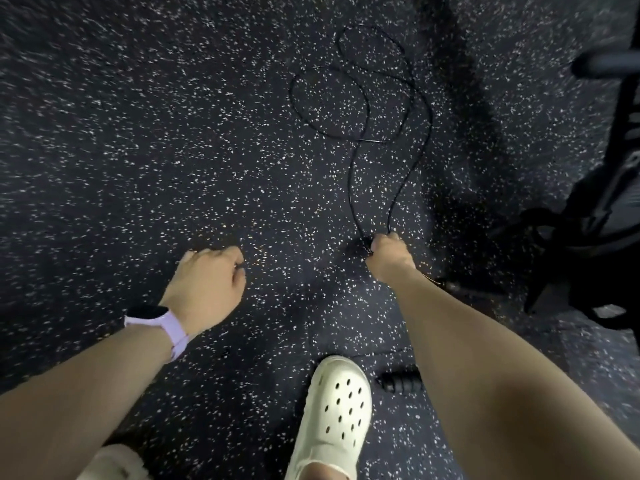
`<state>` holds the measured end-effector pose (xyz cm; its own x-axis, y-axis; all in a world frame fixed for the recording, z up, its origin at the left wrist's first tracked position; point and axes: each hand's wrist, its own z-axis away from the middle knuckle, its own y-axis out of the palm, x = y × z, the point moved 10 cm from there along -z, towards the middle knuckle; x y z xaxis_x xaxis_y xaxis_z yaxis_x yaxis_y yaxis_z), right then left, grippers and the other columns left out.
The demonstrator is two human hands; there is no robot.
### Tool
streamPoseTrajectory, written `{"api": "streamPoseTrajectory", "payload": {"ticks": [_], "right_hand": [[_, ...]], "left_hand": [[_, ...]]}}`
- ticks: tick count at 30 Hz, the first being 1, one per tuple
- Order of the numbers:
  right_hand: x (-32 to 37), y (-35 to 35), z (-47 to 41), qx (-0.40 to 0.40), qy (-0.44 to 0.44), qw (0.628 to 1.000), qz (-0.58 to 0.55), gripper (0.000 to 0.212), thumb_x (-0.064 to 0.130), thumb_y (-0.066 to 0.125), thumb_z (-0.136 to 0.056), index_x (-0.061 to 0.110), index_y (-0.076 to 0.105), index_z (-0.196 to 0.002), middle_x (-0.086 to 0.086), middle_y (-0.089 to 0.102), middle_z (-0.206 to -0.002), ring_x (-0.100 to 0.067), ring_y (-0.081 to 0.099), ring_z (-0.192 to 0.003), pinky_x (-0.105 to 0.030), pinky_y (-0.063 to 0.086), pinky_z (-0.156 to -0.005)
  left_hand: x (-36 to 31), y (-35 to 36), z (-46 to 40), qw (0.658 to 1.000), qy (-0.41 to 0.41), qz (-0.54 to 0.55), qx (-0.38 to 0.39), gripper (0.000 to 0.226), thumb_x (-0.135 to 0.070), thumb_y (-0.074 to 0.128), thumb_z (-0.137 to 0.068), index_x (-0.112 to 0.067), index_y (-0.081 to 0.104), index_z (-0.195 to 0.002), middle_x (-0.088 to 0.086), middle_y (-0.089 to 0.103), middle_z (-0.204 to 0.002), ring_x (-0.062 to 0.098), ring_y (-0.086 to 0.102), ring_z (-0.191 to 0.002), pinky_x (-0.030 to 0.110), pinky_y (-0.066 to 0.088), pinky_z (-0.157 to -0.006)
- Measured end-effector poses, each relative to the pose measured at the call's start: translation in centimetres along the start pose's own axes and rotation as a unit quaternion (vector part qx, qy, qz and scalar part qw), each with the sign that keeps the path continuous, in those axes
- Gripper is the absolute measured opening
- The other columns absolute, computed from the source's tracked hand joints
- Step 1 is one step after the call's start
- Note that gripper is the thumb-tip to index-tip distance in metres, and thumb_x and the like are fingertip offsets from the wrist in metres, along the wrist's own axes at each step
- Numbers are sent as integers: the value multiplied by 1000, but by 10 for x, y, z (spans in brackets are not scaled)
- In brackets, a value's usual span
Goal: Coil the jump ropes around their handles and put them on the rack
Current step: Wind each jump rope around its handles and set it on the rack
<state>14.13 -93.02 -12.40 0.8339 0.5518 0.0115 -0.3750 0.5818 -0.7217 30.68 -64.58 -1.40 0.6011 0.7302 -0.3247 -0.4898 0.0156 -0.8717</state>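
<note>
A thin black jump rope [360, 98] lies in loose loops on the dark speckled floor ahead of me. Two strands run from the loops down into my right hand [388, 256], which is curled round the rope's handles; the handles themselves are mostly hidden inside the fist. My left hand [211, 271] hangs over the floor to the left with its fingers curled, and a small dark thing shows at its fingertips that I cannot make out. A ribbed black handle [401, 381] lies on the floor beside my right forearm.
Dark metal gym equipment [595, 209] with a frame and base stands at the right edge. My foot in a white clog [339, 410] is planted on the floor below. A lilac watch [156, 323] sits on my left wrist. Speckled rubber flooring fills the left side.
</note>
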Motion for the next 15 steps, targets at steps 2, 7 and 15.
{"api": "streamPoseTrajectory", "payload": {"ticks": [2,7,15], "right_hand": [[1,5,-3,4,-3,1000,30,39,20,53,-103,8,55,-140,-15,39,-154,-33,41,-139,-47,38,-115],[-15,4,-1,-50,20,997,-51,47,32,65,-97,11,52,-137,-13,48,-142,-32,45,-135,-48,39,-115],[21,16,30,-45,-61,978,-196,28,29,46,-110,6,58,-121,-10,66,-113,-28,65,-105,-49,51,-99]], "left_hand": [[-1,1,-1,1000,-2,8,0,20,-26,52,-101,-18,64,-115,-6,72,-80,19,62,-82,42,43,-94],[-13,0,-10,1000,-2,22,-3,20,-27,50,-101,-20,63,-116,-8,71,-76,18,63,-80,40,41,-95],[-33,8,-7,999,17,4,35,18,-26,47,-103,-22,63,-109,-9,67,-71,14,61,-75,37,41,-98]]}}
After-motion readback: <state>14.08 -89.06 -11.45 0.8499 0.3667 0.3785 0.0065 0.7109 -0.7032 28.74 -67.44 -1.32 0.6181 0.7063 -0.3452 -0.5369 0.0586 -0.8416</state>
